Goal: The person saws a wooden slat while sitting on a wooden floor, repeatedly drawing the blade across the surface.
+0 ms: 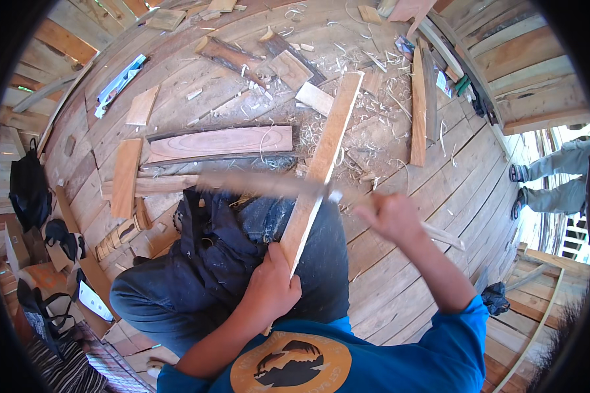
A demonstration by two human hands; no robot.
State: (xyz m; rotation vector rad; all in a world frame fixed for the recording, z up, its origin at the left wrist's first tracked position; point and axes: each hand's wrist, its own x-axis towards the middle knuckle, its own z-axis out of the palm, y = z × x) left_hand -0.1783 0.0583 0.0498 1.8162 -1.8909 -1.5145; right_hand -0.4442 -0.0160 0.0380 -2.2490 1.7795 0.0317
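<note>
Above dark-blue trousers (328, 265), holding a long, narrow, pale-brown wooden plank (335, 134) aslant in the closed grip of the left hand (272, 285), likely to steady it; clutching a long, blurred, grey-brown blade (259, 185) in the right hand (394, 219), crosswise over the plank, perhaps touching it.

Timber plank floor (390, 281); rough board walls (531, 72) left and right; bright daylight in opening (531, 145) at right.
</note>
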